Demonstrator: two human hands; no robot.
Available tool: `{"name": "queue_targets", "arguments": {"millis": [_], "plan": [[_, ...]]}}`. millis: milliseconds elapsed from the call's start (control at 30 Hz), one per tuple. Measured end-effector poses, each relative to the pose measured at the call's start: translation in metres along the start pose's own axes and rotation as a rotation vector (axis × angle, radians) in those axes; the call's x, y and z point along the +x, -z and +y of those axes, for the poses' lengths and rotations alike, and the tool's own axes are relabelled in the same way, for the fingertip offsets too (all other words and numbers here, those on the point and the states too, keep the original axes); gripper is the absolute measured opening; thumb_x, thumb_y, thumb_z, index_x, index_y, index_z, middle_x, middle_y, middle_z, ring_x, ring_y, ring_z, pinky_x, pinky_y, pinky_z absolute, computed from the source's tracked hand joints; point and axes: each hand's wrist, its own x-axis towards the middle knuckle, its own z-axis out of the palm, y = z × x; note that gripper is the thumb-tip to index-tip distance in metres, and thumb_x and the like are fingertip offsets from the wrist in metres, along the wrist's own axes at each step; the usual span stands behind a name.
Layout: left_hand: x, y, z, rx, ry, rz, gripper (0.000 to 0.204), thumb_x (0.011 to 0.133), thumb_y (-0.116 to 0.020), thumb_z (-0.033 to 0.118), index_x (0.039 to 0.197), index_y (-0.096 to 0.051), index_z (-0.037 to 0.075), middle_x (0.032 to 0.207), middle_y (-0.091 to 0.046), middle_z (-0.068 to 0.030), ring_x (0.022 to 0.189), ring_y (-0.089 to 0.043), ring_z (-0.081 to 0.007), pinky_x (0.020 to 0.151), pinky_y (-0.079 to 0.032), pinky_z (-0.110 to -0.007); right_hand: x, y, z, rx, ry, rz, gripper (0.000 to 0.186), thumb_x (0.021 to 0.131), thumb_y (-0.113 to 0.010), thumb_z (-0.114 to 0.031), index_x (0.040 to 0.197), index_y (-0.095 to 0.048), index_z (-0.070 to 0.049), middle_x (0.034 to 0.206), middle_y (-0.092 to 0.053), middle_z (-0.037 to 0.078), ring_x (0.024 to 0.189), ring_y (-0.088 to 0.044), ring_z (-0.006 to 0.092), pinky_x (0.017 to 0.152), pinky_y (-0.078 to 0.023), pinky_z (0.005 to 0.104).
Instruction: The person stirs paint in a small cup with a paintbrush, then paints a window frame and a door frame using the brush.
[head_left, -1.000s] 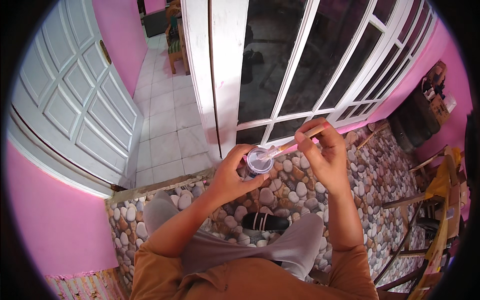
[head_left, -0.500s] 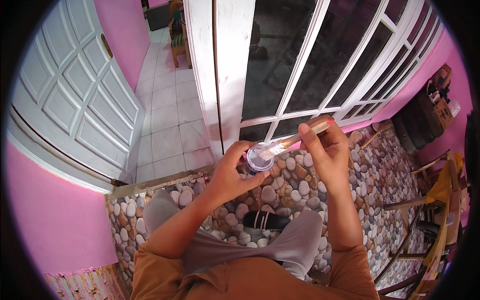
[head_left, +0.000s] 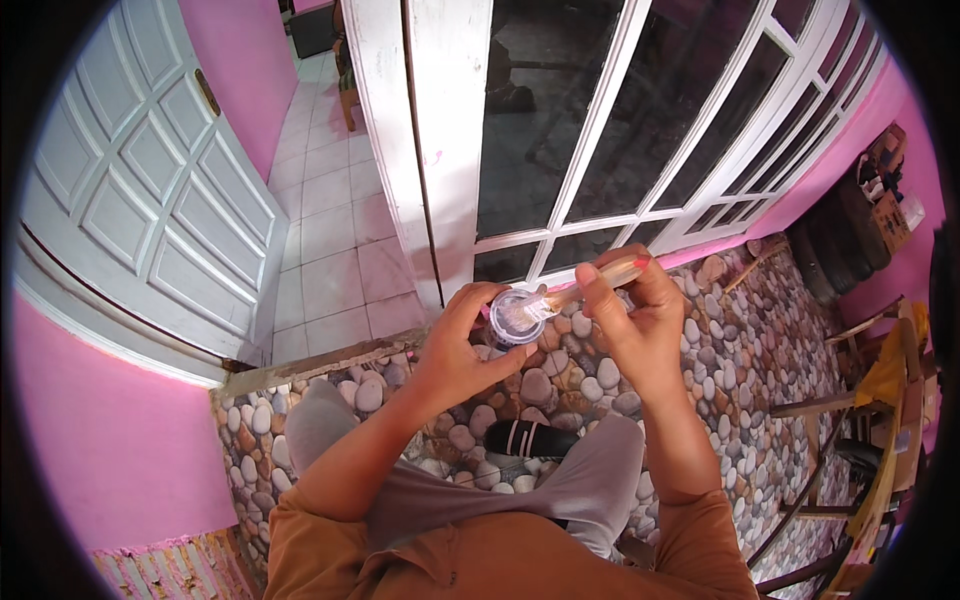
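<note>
A small round plastic cup (head_left: 503, 322) with whitish paint inside is gripped by my left hand (head_left: 457, 345), fingers and thumb curled round its sides. My right hand (head_left: 642, 318) pinches the wooden handle of a paintbrush (head_left: 566, 298), whose end is reddish. The brush slants down to the left, and its white-coated bristles are in the mouth of the cup. Just beyond both hands stands a white-framed window (head_left: 548, 230) with dark panes. Part of the cup's outside is hidden by my left fingers.
A white panelled door (head_left: 165, 190) stands ajar at the left, with a tiled floor (head_left: 330, 250) behind its sill. Pebble-patterned flooring (head_left: 600, 400) lies below me. Stacked tyres (head_left: 835, 250) and a wooden chair-like frame (head_left: 905, 400) are at the right.
The brush has moved slightly left and down, its bristles now further into the cup. My right hand went left with it; my left hand keeps its hold.
</note>
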Motion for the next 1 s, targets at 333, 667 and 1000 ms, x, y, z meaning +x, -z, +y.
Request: {"name": "queue_targets", "arguments": {"millis": [333, 667, 1000], "plan": [[-0.001, -0.003, -0.001, 0.053, -0.040, 0.007, 0.071, 0.079, -0.091, 0.020, 0.137, -0.057, 0.000, 0.129, -0.061, -0.0145, 0.114, -0.065, -0.0254, 0.093, -0.056, -0.035, 0.007, -0.004, 0.009, -0.062, 0.056, -0.040, 0.014, 0.098, -0.077, -0.012, 0.092, -0.068, -0.004, 0.075, -0.069, -0.002, 0.068, -0.055, 0.0020, 0.060, -0.044, 0.0225], [-0.004, 0.005, -0.001, 0.096, -0.002, -0.018, 0.069, 0.079, -0.090, 0.019, 0.136, -0.056, -0.001, 0.131, -0.060, -0.0149, 0.116, -0.064, -0.0267, 0.097, -0.054, -0.035, 0.014, -0.007, 0.025, 0.021, -0.019, -0.160, 0.011, 0.100, -0.074, -0.009, 0.096, -0.067, -0.003, 0.078, -0.065, -0.002, 0.064, -0.058, 0.0033, 0.058, -0.045, 0.0211], [-0.002, 0.016, 0.000, 0.055, 0.017, -0.043, 0.065, 0.080, -0.090, 0.018, 0.134, -0.059, -0.001, 0.126, -0.061, -0.0123, 0.109, -0.064, -0.0241, 0.091, -0.053, -0.033, 0.027, -0.003, 0.031, 0.102, -0.218, -0.177, 0.023, 0.100, -0.077, -0.026, 0.098, -0.070, -0.003, 0.077, -0.064, -0.005, 0.071, -0.051, 0.0029, 0.064, -0.042, 0.0233]]}}
